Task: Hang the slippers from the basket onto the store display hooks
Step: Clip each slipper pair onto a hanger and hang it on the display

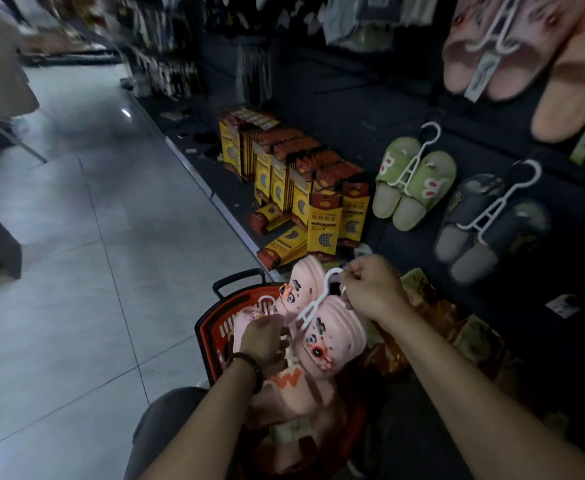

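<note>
While I lean over the pale tiled floor [93,254], the dark display wall [370,98] rises on my right, with yellow-and-orange packets [298,188] stacked along its base shelf. On the floor, beside that shelf's edge, sits the red basket [202,327], heaped with pink slippers. Hanging on the wall are a large pink pair [491,53] at the top, a grey pair [488,230] lower down and a green pair [412,181] to its left, each on a white hanger. The pink slippers [332,337] I am lifting hang above the basket's far rim, clear of the wall. My right hand [374,289] holds them up, its fingers [355,275] pinching the hook of their white hanger [313,303]. My left hand [263,337], a beaded bracelet [253,367] on its wrist, is closed on a second pink pair [246,320] at the basket's far left corner.
</note>
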Demonstrator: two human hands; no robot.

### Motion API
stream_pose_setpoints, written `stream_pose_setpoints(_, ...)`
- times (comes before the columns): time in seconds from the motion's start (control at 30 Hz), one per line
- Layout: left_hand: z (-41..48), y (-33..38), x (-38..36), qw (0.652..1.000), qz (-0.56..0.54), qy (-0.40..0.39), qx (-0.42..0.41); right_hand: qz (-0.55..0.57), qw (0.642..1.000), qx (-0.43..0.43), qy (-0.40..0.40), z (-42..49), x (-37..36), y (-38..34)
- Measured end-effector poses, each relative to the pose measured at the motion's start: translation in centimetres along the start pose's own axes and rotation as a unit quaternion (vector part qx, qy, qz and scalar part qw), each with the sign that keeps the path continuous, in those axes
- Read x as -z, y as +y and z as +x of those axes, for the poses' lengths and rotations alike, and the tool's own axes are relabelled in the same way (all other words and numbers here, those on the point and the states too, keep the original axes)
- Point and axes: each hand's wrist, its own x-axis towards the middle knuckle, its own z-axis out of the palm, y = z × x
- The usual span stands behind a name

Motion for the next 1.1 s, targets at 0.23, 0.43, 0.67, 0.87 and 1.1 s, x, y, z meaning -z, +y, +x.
stream_pose_setpoints(0.23,-5.1,6.5,-3.8,0.993,-0.107,-0.048,0.032,-0.038,0.997,0.062,0.024,-0.5,7.4,-5.6)
stream_pose_setpoints(0.43,-9.3,12.6,-8.2,0.979,-0.185,-0.083,0.008,-0.066,0.982,0.150,0.090,-0.3,14.4,-10.2)
stream_pose_setpoints(0.67,-12.2,21.4,-11.5,0.976,-0.198,-0.088,-0.035,-0.003,0.973,0.186,0.135,1.4,21.1,-15.7)
stream_pose_setpoints(0.87,-13.2,28.5,-14.3,0.968,-0.203,-0.119,-0.088,0.006,0.942,0.255,0.219,4.0,26.7,-21.4)
stream_pose_setpoints(1.1,-13.2,37.0,-16.8,0.954,-0.237,-0.128,-0.128,0.033,0.913,0.273,0.300,9.8,30.5,-26.5)
